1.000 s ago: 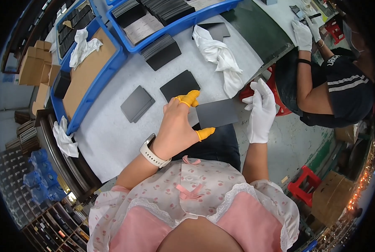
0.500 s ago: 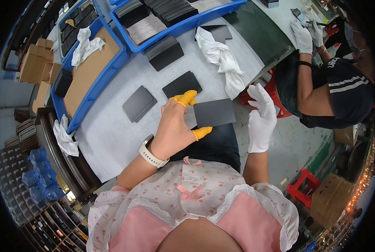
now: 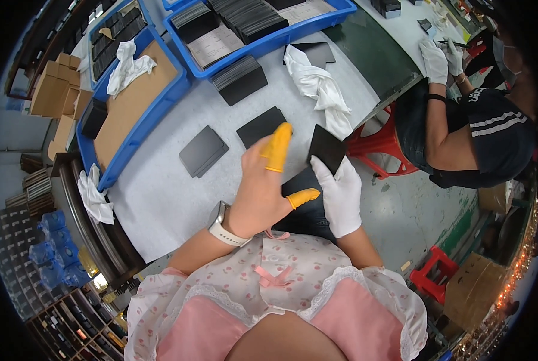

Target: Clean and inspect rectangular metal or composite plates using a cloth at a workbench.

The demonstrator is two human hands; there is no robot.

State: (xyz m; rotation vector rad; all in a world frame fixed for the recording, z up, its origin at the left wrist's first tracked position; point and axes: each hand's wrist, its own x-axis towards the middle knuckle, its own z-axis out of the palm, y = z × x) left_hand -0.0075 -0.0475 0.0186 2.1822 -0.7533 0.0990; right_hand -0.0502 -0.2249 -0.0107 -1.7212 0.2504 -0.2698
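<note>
My right hand (image 3: 343,195), in a white glove, grips a dark rectangular plate (image 3: 326,148) and holds it tilted past the table's near edge. Bare but for yellow finger cots on the thumb and fingers, my left hand (image 3: 263,180) is spread with nothing in it, just left of the plate. A stack of black plates (image 3: 258,127) lies on the table beyond my left fingers and is partly covered by them. To its left rests a small pile of grey plates (image 3: 203,151). Farther back, a thick row of black plates (image 3: 240,80) stands beside the blue tray.
A blue tray (image 3: 269,41) holding many black plates is at the back. Another blue tray (image 3: 137,123) lines the left side. A twisted white cloth (image 3: 317,84) lies back right. A co-worker (image 3: 479,126) in white gloves sits at right, near a red stool (image 3: 377,147).
The plate has passed from my left hand to my right, which moved left and took hold of it. My left hand has let go and spread its fingers.
</note>
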